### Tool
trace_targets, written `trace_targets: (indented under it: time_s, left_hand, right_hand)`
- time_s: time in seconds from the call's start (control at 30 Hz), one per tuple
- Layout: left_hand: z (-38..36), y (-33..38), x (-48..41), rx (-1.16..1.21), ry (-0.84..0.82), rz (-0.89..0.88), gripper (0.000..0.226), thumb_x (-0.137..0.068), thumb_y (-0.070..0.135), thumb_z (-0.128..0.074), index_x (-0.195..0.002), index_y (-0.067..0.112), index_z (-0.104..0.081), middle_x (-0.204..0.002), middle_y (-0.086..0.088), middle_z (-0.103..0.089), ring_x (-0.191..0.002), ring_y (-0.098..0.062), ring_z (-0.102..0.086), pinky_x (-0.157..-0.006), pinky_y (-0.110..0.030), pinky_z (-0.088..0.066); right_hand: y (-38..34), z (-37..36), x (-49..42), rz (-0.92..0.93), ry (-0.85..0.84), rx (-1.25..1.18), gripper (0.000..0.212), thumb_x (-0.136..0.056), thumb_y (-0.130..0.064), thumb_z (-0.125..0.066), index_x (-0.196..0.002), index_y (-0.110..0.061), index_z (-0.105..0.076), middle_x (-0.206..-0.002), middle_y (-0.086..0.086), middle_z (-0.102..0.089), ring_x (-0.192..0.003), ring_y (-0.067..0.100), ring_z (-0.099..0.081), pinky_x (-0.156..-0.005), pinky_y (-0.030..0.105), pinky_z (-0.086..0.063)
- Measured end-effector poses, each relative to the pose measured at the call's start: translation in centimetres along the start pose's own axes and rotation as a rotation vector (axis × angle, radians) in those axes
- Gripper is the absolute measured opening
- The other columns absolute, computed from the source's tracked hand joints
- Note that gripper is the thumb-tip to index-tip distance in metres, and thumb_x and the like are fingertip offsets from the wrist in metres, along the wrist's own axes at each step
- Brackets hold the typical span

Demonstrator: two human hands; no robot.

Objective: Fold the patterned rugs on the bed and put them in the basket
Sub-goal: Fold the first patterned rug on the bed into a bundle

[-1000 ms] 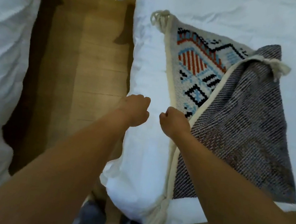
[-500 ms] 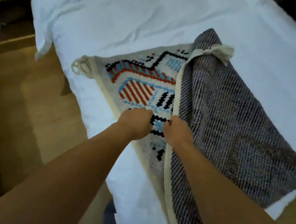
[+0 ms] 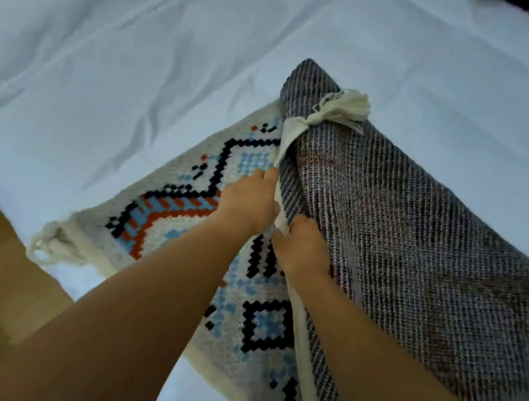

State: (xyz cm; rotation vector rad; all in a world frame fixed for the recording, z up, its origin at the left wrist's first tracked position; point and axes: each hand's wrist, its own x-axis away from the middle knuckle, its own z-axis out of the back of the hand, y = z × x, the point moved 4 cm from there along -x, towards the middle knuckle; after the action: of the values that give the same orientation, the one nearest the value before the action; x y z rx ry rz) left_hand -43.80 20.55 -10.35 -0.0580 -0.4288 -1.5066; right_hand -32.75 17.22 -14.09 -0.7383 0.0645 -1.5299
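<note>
One patterned rug [image 3: 183, 222] lies half-folded on the bed [image 3: 142, 42]; left hand [image 3: 249, 201] and right hand [image 3: 304, 245] have fingers [image 3: 269, 175] curled, pinching its cream border [image 3: 285, 144]. Judged soft, thick, limp: grip border or tasselled corners [image 3: 343, 107].

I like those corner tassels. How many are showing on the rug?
2: the top tassel on the folded-over corner of the rug, and the left tassel at the bed edge. Others may be hidden under the fold.
</note>
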Motion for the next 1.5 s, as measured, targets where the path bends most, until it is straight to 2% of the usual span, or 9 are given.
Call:
trace_targets:
  time_s: [0.17, 0.33, 0.47, 0.53, 0.7, 0.87, 1.0, 1.27, 1.5]
  left_hand:
    - [-0.1, -0.1, -5.3, -0.007, 0.041, -0.066, 0.063, -0.092, 0.025, -0.047, -0.145, 0.015, -0.015, -0.140, -0.014, -0.036, -0.120, -0.034, -0.043, -0.087, -0.046, -0.042]
    - [-0.5, 0.1, -9.2, -0.014, 0.071, -0.035, 0.080, -0.092, 0.016, -0.050, -0.148, 0.021, 0.008, -0.149, -0.016, -0.025, -0.122, -0.038, -0.041, -0.085, -0.046, -0.044]
    - [0.1, -0.5, -10.9, 0.043, 0.084, -0.035, 0.062, -0.091, 0.010, -0.046, -0.144, 0.020, -0.015, -0.108, -0.016, -0.055, -0.078, -0.027, -0.052, -0.055, -0.036, -0.040]
    - [0.1, -2.1, -10.7, 0.213, 0.061, -0.002, 0.058, -0.091, 0.010, -0.042, -0.143, 0.022, -0.020, -0.075, -0.005, -0.051, -0.055, -0.018, -0.044, -0.043, -0.029, -0.028]
    - [-0.1, -6.9, -8.2, 0.232, 0.046, 0.039, 0.075, -0.089, 0.015, -0.044, -0.148, 0.030, 0.000, -0.061, -0.001, -0.049, -0.047, -0.017, -0.045, -0.040, -0.025, -0.030]
    - [-0.3, -12.3, -3.9, 0.177, -0.024, 0.037, 0.074, -0.090, 0.025, -0.044, -0.147, 0.035, 0.002, -0.074, -0.003, -0.057, -0.054, -0.018, -0.048, -0.049, -0.029, -0.039]
    - [-1.2, -18.4, 1.2, -0.064, -0.127, 0.034, 0.060, -0.084, 0.023, -0.047, -0.138, 0.034, -0.024, -0.102, -0.009, -0.065, -0.082, -0.029, -0.062, -0.060, -0.030, -0.039]
    - [-3.4, -29.4, 9.7, -0.017, -0.130, 0.237, 0.038, -0.083, 0.025, -0.046, -0.118, 0.019, -0.035, -0.101, -0.007, -0.060, -0.087, -0.030, -0.061, -0.064, -0.032, -0.037]
    - [-3.2, -28.5, 9.4, -0.022, -0.058, 0.237, 0.054, -0.076, 0.055, -0.051, -0.111, 0.014, -0.049, -0.109, -0.009, -0.047, -0.097, -0.031, -0.053, -0.069, -0.034, -0.033]
  right_hand:
    - [-0.6, -0.2, -3.0, -0.057, 0.056, 0.013, 0.039, -0.088, -0.037, -0.055, -0.108, -0.004, -0.050, -0.115, 0.017, -0.051, -0.102, 0.033, -0.054, -0.076, 0.039, -0.048]
    - [-1.1, -1.0, -4.9, -0.065, 0.058, 0.160, 0.040, -0.088, -0.036, -0.057, -0.111, -0.005, -0.050, -0.115, 0.015, -0.052, -0.101, 0.031, -0.056, -0.072, 0.035, -0.047]
    - [-1.4, -1.3, -5.8, -0.012, 0.066, 0.299, 0.031, -0.090, -0.029, -0.054, -0.107, -0.003, -0.056, -0.111, 0.014, -0.058, -0.097, 0.029, -0.060, -0.070, 0.033, -0.047]
    - [-1.8, -1.5, -6.0, -0.001, 0.061, 0.332, 0.036, -0.090, -0.035, -0.053, -0.107, -0.004, -0.055, -0.110, 0.013, -0.057, -0.097, 0.029, -0.059, -0.068, 0.033, -0.046]
    - [-3.7, -2.7, -5.7, 0.033, -0.001, 0.452, 0.034, -0.092, -0.029, -0.048, -0.115, -0.003, -0.050, -0.116, 0.014, -0.056, -0.101, 0.030, -0.058, -0.072, 0.034, -0.047]
    - [-7.6, -5.1, -1.8, 0.176, -0.068, 0.439, 0.023, -0.091, -0.026, -0.046, -0.096, -0.006, -0.057, -0.102, 0.012, -0.063, -0.084, 0.028, -0.063, -0.059, 0.028, -0.036]
    - [-12.3, -8.7, 2.9, 0.217, -0.207, 0.354, 0.028, -0.089, -0.031, -0.046, -0.093, -0.008, -0.060, -0.100, 0.015, -0.065, -0.086, 0.033, -0.064, -0.070, 0.033, -0.048]
    - [-16.3, -15.9, 7.0, 0.218, -0.410, 0.476, 0.026, -0.090, -0.024, -0.045, -0.104, -0.008, -0.059, -0.111, 0.014, -0.063, -0.100, 0.031, -0.062, -0.082, 0.034, -0.049]
    - [-17.3, -17.2, 6.9, 0.233, -0.352, 0.484, 0.039, -0.091, -0.027, -0.041, -0.126, -0.008, -0.039, -0.112, 0.016, -0.061, -0.095, 0.035, -0.063, -0.076, 0.037, -0.048]
